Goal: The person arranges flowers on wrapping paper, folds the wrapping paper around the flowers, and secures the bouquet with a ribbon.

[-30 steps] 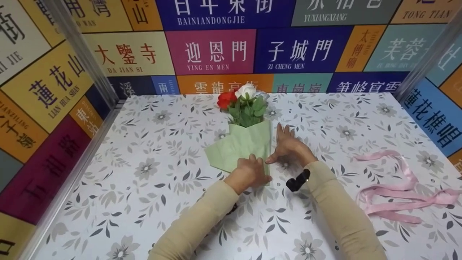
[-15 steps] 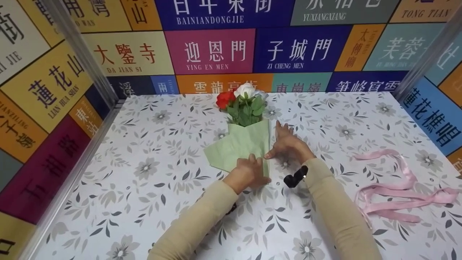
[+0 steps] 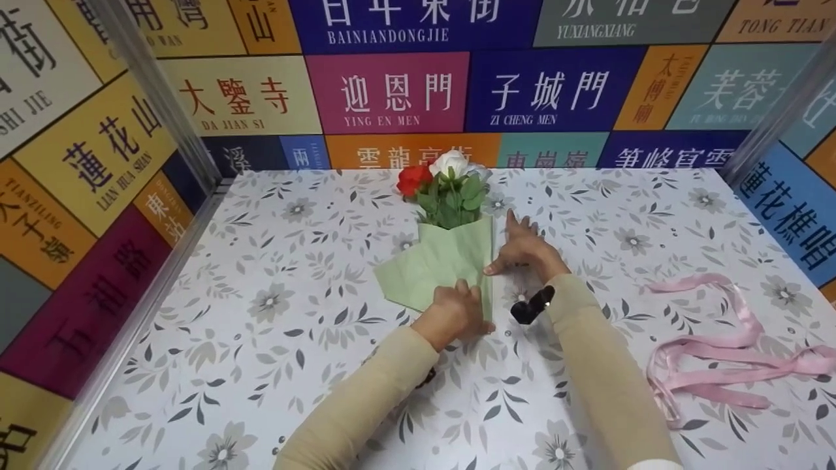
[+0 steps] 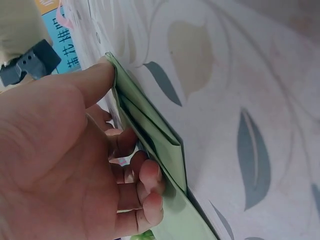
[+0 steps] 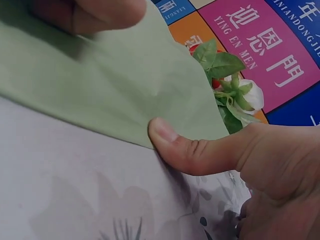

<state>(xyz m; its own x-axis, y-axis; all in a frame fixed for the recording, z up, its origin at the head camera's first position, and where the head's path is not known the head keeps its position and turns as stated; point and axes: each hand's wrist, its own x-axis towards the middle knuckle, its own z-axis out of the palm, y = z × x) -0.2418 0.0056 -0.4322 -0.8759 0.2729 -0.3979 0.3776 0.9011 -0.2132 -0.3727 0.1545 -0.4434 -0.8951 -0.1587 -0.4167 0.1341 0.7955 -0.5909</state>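
Note:
A bouquet lies on the table, its red flower [image 3: 414,181], white flower [image 3: 450,163] and green leaves [image 3: 450,203] rising from a sheet of pale green wrapping paper [image 3: 434,258]. My left hand [image 3: 454,313] holds the paper's lower end with curled fingers; in the left wrist view the thumb [image 4: 95,82] is at the corner of the folded layers [image 4: 150,122]. On the right side, my right hand [image 3: 528,251] has its fingers extended. Its thumb [image 5: 175,145] touches the paper's long edge in the right wrist view. The stems are hidden inside the wrap.
A pink ribbon [image 3: 712,375] lies loosely looped on the right of the table. White cloth with grey flowers and leaves [image 3: 215,326] covers the tabletop. Panels with colourful lettering [image 3: 388,91] stand behind and at both sides. A black device [image 3: 532,305] is on the right wrist.
My right hand has slid slightly up along the paper's right edge, away from the body. The left hand stays at the lower end. The head view has shifted a little.

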